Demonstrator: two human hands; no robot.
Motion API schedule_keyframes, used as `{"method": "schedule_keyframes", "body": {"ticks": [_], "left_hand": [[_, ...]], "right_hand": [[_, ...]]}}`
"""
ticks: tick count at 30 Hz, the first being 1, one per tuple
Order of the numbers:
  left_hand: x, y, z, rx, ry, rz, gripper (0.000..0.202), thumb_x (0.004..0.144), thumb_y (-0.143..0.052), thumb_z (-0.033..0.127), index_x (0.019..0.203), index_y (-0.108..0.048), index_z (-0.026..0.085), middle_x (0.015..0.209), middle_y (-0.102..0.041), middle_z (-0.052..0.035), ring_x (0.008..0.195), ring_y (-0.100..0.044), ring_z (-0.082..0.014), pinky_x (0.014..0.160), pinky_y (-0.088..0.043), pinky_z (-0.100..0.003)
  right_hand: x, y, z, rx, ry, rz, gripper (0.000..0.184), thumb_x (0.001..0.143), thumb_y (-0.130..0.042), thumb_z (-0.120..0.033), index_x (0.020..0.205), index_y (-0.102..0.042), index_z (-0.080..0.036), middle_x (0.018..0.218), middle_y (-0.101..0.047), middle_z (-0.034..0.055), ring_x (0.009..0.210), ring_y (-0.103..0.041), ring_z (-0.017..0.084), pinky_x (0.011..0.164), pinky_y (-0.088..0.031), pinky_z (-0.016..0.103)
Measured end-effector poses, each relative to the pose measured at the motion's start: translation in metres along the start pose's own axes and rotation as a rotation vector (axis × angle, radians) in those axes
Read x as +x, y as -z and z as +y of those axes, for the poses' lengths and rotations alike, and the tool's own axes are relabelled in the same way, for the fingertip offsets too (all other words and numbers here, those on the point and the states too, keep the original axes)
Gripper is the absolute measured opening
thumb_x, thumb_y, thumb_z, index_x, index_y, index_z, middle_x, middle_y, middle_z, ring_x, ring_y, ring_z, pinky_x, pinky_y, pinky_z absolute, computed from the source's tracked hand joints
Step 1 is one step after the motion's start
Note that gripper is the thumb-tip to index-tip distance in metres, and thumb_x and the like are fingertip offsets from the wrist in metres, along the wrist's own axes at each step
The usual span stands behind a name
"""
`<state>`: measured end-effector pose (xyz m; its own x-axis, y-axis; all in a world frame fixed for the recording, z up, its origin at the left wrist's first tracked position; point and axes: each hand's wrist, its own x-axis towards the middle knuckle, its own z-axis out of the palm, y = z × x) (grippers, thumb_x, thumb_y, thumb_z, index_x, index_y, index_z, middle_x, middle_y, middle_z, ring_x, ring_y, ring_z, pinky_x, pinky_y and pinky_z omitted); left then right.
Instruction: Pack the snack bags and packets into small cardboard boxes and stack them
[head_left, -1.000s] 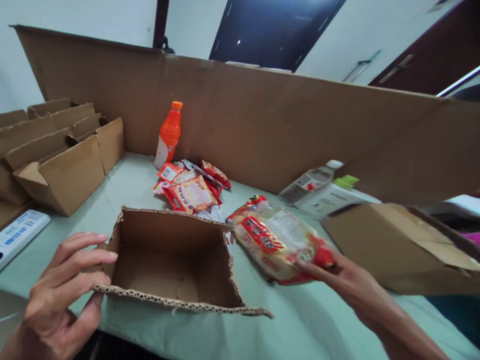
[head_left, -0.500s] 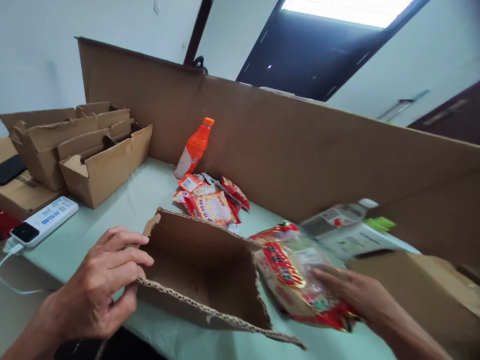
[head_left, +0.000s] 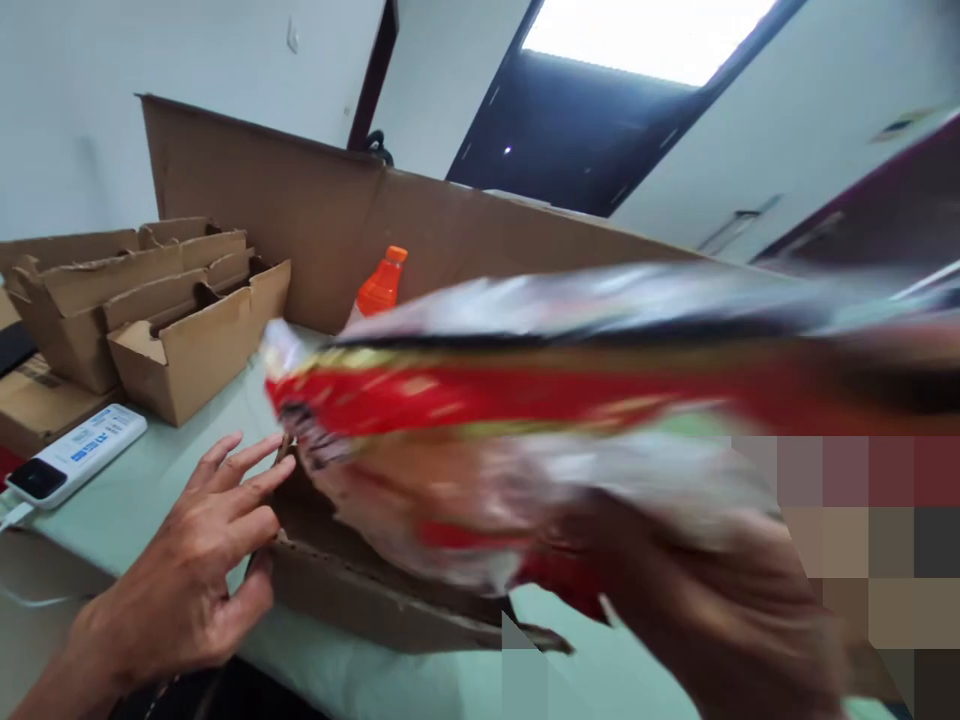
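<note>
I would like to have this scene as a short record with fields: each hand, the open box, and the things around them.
Left hand: left hand at the left end of the open box, fingers spread
Right hand: right hand gripping a snack bag
Snack bag: red and clear, blurred, hiding much of the open box
Left side: white device, cardboard boxes
Behind: orange bottle, partly hidden; cardboard panel
</note>
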<state>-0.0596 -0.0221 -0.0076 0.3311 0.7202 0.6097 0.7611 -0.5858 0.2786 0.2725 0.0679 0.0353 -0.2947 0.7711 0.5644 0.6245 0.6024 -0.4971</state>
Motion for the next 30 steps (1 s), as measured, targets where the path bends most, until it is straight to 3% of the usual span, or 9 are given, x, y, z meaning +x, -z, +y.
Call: {"method": "schedule_keyframes", "body": {"ticks": [4, 8, 11, 14, 17, 20, 24, 27, 30], "left_hand": [[-0.004, -0.005, 0.003, -0.031, 0.069, 0.003, 0.019, 0.084, -0.048, 0.006, 0.085, -0.060, 0.021, 0.147, -0.059, -0.0127, 0.152, -0.035, -0.0290, 0.126, -0.025, -0.057], [-0.004, -0.009, 0.001, -0.082, 0.076, 0.003, 0.021, 0.080, -0.049, 0.004, 0.086, -0.062, 0.020, 0.167, -0.034, -0.0117, 0.156, -0.026, -0.0312, 0.125, -0.027, -0.059], [-0.003, -0.011, 0.000, -0.079, 0.051, -0.026, 0.022, 0.079, -0.050, 0.003, 0.087, -0.062, 0.020, 0.165, -0.037, -0.0116, 0.155, -0.029, -0.0300, 0.125, -0.028, -0.059], [-0.003, -0.011, 0.000, -0.085, 0.037, -0.007, 0.023, 0.079, -0.050, 0.003, 0.086, -0.061, 0.021, 0.161, -0.044, -0.0107, 0.153, -0.033, -0.0295, 0.125, -0.029, -0.060], [-0.005, -0.011, -0.001, -0.112, 0.043, 0.013, 0.026, 0.081, -0.051, 0.002, 0.091, -0.063, 0.022, 0.160, -0.043, -0.0100, 0.152, -0.034, -0.0308, 0.123, -0.031, -0.062], [-0.008, -0.010, -0.002, -0.163, 0.048, 0.014, 0.028, 0.084, -0.051, 0.002, 0.097, -0.063, 0.023, 0.164, -0.035, -0.0073, 0.152, -0.034, -0.0315, 0.122, -0.034, -0.060], [-0.015, -0.010, -0.007, -0.253, 0.082, 0.051, 0.041, 0.089, -0.051, 0.000, 0.118, -0.062, 0.027, 0.166, -0.031, -0.0049, 0.149, -0.040, -0.0278, 0.117, -0.045, -0.046], [-0.019, -0.015, -0.012, -0.301, 0.150, 0.080, 0.055, 0.092, -0.054, 0.007, 0.143, -0.050, 0.027, 0.162, -0.040, -0.0079, 0.147, -0.044, -0.0272, 0.120, -0.043, -0.042], [-0.018, -0.023, -0.016, -0.288, 0.203, 0.011, 0.063, 0.095, -0.056, 0.021, 0.155, -0.037, 0.023, 0.154, -0.052, -0.0091, 0.142, -0.052, -0.0242, 0.120, -0.044, -0.034]], "right_hand": [[0.031, 0.001, -0.033, 0.054, 0.285, -0.244, 0.027, 0.098, -0.056, -0.034, 0.086, -0.081, -0.031, 0.080, -0.078, 0.0034, 0.063, -0.073, 0.018, 0.053, -0.056, 0.021], [0.048, 0.002, -0.043, 0.011, 0.257, -0.654, 0.034, 0.097, -0.048, -0.023, 0.075, -0.073, -0.026, 0.067, -0.070, 0.0003, 0.055, -0.066, 0.013, 0.050, -0.051, 0.018], [0.043, -0.034, -0.038, -0.168, 0.219, -0.912, 0.023, 0.083, -0.055, -0.009, 0.069, -0.068, -0.021, 0.067, -0.072, 0.0001, 0.054, -0.064, 0.013, 0.051, -0.046, 0.020], [0.034, -0.073, -0.030, -0.363, 0.181, -1.038, 0.020, 0.077, -0.060, -0.004, 0.066, -0.069, -0.019, 0.066, -0.073, 0.0030, 0.055, -0.066, 0.016, 0.052, -0.047, 0.023], [0.031, -0.072, -0.025, -0.289, 0.250, -0.973, 0.016, 0.086, -0.061, -0.013, 0.086, -0.075, -0.020, 0.084, -0.079, 0.0047, 0.072, -0.074, 0.019, 0.066, -0.056, 0.026], [0.030, -0.033, -0.022, -0.147, 0.317, -0.669, 0.025, 0.096, -0.057, -0.024, 0.114, -0.074, -0.025, 0.111, -0.079, 0.0063, 0.096, -0.076, 0.021, 0.082, -0.061, 0.031], [0.015, 0.022, -0.015, -0.086, 0.241, -0.366, 0.021, 0.101, -0.056, -0.031, 0.110, -0.075, -0.032, 0.100, -0.081, 0.0018, 0.082, -0.078, 0.017, 0.069, -0.063, 0.024], [-0.006, 0.033, -0.005, -0.062, 0.161, -0.350, 0.018, 0.099, -0.060, -0.028, 0.103, -0.076, -0.032, 0.091, -0.080, 0.0004, 0.074, -0.076, 0.014, 0.056, -0.059, 0.019], [-0.023, 0.018, 0.006, -0.072, 0.134, -0.445, 0.019, 0.096, -0.062, -0.025, 0.107, -0.076, -0.031, 0.098, -0.080, 0.0028, 0.085, -0.077, 0.017, 0.067, -0.063, 0.023]]}}
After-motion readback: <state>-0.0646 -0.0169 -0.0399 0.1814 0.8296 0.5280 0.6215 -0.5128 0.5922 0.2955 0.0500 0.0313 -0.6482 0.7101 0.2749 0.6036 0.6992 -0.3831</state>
